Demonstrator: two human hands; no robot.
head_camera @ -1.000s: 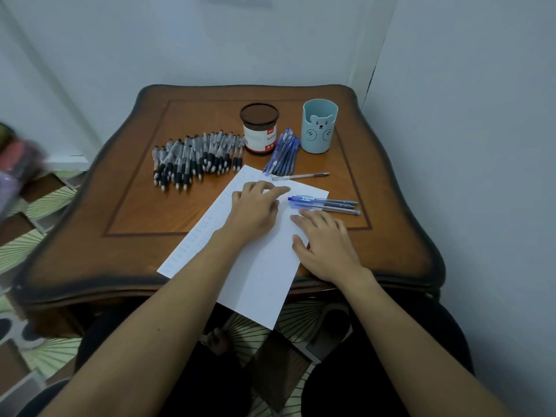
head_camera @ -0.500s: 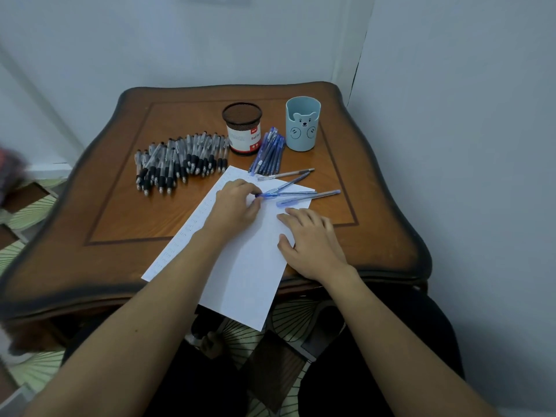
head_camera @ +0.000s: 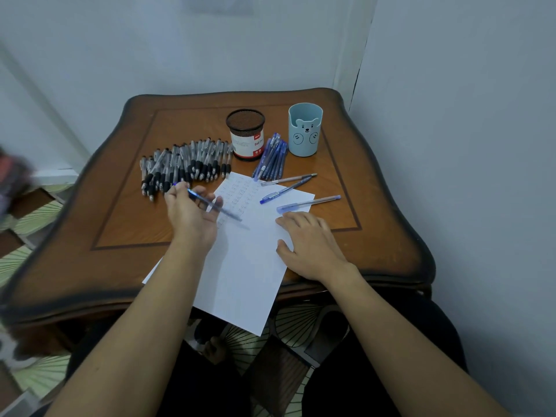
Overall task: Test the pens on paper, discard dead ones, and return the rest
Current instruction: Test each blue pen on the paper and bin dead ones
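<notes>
My left hand (head_camera: 192, 215) holds a blue pen (head_camera: 224, 210) between thumb and fingers, raised over the left edge of the white paper (head_camera: 249, 260), tip pointing down right. My right hand (head_camera: 310, 242) lies flat on the paper's right side, pressing it down. Three loose pens lie by the paper's top right: a grey one (head_camera: 288, 179), a blue one (head_camera: 284, 191) and a capped blue one (head_camera: 308, 203). A bundle of blue pens (head_camera: 272, 158) sits between the black mesh cup (head_camera: 245, 134) and the light blue bear cup (head_camera: 304, 130). Several black-grip pens (head_camera: 183, 167) lie in a row at the left.
The wooden table (head_camera: 126, 212) stands in a corner, with walls behind and to the right. The paper hangs over the table's near edge. A patterned floor shows below and to the left.
My left hand picked a blue pen up from the loose ones and carried it left, off the paper's top. My right hand stayed flat on the paper.
</notes>
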